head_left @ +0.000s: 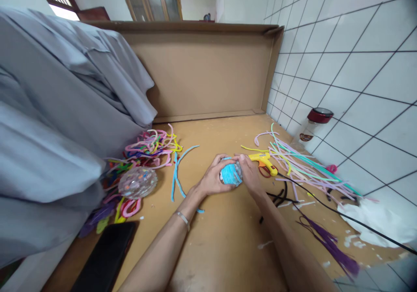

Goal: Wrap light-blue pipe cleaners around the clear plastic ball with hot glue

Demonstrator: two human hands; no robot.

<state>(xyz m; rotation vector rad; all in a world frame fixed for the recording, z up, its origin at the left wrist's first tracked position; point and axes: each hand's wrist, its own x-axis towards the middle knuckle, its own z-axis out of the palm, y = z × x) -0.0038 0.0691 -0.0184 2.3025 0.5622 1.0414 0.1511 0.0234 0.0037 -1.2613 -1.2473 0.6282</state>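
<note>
Near the middle of the table, a clear round ball is partly wrapped in bright blue pipe cleaner. My left hand curls around its left side, thumb along the bottom. From the right, my right hand closes on the ball's edge, its fingers over the top. Loose blue pipe cleaners lie to the left of my left hand. Just beyond my right hand rests a yellow hot glue gun, its cord running off to the right.
At left sit a second clear ball, a heap of coloured pipe cleaners and a black phone. Pastel pipe cleaners, a glass jar, a purple tassel and white tissue lie right. A cardboard panel stands behind.
</note>
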